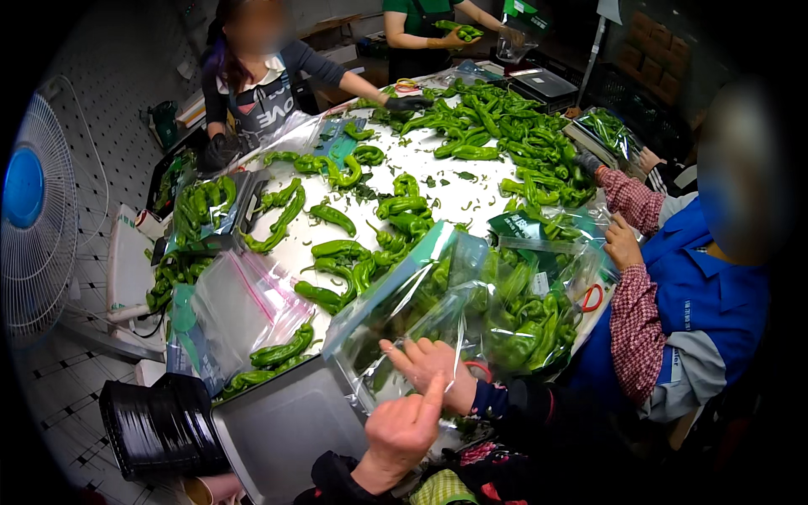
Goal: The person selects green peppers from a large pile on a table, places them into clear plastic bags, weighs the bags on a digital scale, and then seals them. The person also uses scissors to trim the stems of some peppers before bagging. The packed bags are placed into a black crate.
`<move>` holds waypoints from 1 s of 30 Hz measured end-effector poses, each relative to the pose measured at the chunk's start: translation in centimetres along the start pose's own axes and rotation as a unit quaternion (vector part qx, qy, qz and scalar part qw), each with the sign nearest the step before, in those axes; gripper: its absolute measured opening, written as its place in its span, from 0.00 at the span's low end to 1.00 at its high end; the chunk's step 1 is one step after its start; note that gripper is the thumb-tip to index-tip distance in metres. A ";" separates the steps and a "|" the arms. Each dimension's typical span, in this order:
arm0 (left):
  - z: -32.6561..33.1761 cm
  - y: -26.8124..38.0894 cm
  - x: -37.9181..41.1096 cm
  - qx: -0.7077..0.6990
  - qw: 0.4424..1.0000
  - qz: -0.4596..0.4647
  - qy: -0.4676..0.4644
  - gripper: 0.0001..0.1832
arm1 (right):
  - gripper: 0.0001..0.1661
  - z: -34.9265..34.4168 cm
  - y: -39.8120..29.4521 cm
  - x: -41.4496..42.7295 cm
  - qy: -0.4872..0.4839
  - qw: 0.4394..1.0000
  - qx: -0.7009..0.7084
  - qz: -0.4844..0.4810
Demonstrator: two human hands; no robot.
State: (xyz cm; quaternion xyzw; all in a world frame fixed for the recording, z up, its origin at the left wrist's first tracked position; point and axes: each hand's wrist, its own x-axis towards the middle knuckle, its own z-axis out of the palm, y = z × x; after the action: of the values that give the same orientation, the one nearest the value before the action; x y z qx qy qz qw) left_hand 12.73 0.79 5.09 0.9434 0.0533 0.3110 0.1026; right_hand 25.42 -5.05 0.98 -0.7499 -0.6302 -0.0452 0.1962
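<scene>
My left hand (404,432) is at the lower middle, index finger extended and the others curled; whether it pinches film is unclear. Just beyond it, my right hand (439,372) has its fingers spread against a clear plastic bag (404,315) with a green and blue printed band. Glare on the film hides whether the fingers grip it. Green peppers show through this bag. To its right lies another clear bag filled with green peppers (530,328). Loose long green peppers (334,265) lie on the white table (372,196) beyond my hands.
A grey tray (290,429) and black trays (161,429) sit at lower left, near flat zip bags (246,297). Red-handled scissors (592,298) lie at right. Co-workers reach in from the right and the far side. A fan (38,189) stands at left.
</scene>
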 end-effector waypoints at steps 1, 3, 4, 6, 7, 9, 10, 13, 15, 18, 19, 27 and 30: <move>0.2 0.4 -0.3 -0.014 1.000 0.001 0.006 0.23 | 0.27 2.1 1.1 -1.3 -0.009 1.000 0.014 -0.015; 0.4 0.4 -0.6 -0.034 0.999 0.000 0.020 0.23 | 0.20 0.1 0.3 -1.3 0.003 0.984 0.179 -0.022; 0.3 0.5 -0.8 -0.054 0.998 0.003 0.022 0.23 | 0.18 -0.5 -0.4 -1.1 0.036 0.965 0.260 -0.012; 0.2 0.9 -1.0 -0.106 0.994 0.013 0.026 0.24 | 0.20 -0.8 -0.1 -0.4 0.182 0.963 0.186 -0.063; 0.1 1.4 -0.9 -0.120 0.992 0.039 0.023 0.25 | 0.20 -0.4 -0.1 -0.1 0.168 0.978 0.115 -0.045; 0.5 2.6 -1.2 -0.159 0.982 0.098 0.015 0.27 | 0.15 0.8 0.3 -0.2 0.088 0.996 0.028 -0.013; 0.2 3.4 -1.0 -0.170 0.978 0.121 0.009 0.26 | 0.12 0.6 0.9 -0.8 0.016 1.000 -0.002 0.012; 0.3 3.5 -1.8 -0.200 0.975 0.090 0.028 0.28 | 0.12 -1.9 -0.3 -1.3 0.015 0.975 0.220 0.037; -0.4 3.3 -2.3 -0.196 0.976 0.083 0.037 0.29 | 0.21 -2.2 -0.9 -0.9 0.125 0.892 0.435 0.004; -1.4 5.0 -2.1 -0.216 0.967 0.128 0.040 0.27 | 0.32 -1.7 -1.3 0.1 0.125 0.990 0.047 0.049; -1.9 5.7 -2.0 -0.227 0.964 0.132 0.047 0.25 | 0.39 -2.3 -1.0 0.0 -0.102 0.985 0.074 0.117; -8.0 4.8 -5.8 0.050 0.998 0.001 0.046 0.19 | 0.45 2.9 -10.5 4.7 -0.026 0.904 0.382 -0.189; -7.9 1.6 -8.7 0.173 0.975 -0.123 0.071 0.16 | 0.44 5.2 -11.4 0.9 -0.102 0.865 0.449 -0.200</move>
State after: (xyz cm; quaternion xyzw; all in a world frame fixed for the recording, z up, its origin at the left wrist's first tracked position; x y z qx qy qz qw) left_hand 1.04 -0.94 6.65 0.9085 0.2289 0.3484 -0.0286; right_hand 13.69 -0.95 -0.79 -0.4391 -0.7353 0.2811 0.4330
